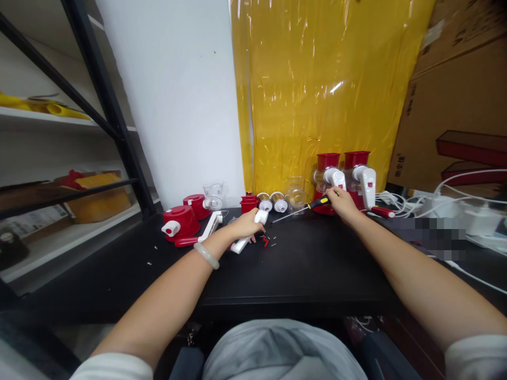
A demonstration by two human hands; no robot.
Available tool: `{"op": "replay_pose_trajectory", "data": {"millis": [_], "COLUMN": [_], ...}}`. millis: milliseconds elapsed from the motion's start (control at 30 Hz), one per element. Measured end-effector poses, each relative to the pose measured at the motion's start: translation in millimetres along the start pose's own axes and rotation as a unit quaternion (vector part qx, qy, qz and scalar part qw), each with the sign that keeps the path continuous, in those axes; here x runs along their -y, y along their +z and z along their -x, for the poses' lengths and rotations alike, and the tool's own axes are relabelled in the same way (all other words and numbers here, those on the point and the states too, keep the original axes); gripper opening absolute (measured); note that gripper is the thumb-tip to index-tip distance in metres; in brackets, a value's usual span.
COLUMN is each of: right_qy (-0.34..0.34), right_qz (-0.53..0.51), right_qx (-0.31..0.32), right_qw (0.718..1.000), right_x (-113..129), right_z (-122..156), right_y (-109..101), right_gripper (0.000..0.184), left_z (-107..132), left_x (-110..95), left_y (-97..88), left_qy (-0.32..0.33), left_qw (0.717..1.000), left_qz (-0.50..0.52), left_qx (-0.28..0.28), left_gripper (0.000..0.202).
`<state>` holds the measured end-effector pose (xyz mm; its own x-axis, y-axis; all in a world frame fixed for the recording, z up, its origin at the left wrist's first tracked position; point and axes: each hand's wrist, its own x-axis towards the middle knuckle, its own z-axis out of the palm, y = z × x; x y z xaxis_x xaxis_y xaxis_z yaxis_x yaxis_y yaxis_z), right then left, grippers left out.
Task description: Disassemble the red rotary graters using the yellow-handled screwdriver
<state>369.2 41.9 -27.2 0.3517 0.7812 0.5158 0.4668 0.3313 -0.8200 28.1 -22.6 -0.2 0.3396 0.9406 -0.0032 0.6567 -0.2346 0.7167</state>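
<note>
Although two rotary graters (358,174) seem assembled, we find red bases (181,221) and grating drums (279,203) separate on the desk (297,269); our left grip (246,226) holds a white crank piece (240,245), our right grip (339,199) a screwdriver (317,202), near loose screws (273,244).

Drums (279,202) behind screwdriver (316,203), grinders (328,160) right

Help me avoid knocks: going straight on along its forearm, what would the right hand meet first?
Probably the red-and-white grinder just behind the right hand, the left one of the two; how close is unclear.
</note>
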Motion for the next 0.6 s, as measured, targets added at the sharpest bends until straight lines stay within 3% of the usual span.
{"op": "replay_pose_trajectory", "data": {"millis": [200,467,600], "right_qy": [-0.002,-0.007,-0.008], "right_qz": [0.014,-0.012,-0.027], "right_qx": [0.001,0.009,-0.008], "right_qw": [1.000,1.000,1.000], "right_x": [3.3,-0.3,1.5], "right_z": [1.8,0.1,0.7], "right_y": [-0.7,0.5,0.0], "right_gripper": [0.028,0.027,0.029], "left_z": [4.3,4.7,3.4], "left_x": [-3.3,-1.6,-1.0], "left_y": [1.9,1.9,-0.6], "left_qy": [0.014,0.030,0.030], "left_qw": [0.999,0.998,0.998], "left_qz": [0.020,0.043,0.051], "left_qx": [0.037,0.033,0.001], "left_gripper": [0.036,0.035,0.035]}}
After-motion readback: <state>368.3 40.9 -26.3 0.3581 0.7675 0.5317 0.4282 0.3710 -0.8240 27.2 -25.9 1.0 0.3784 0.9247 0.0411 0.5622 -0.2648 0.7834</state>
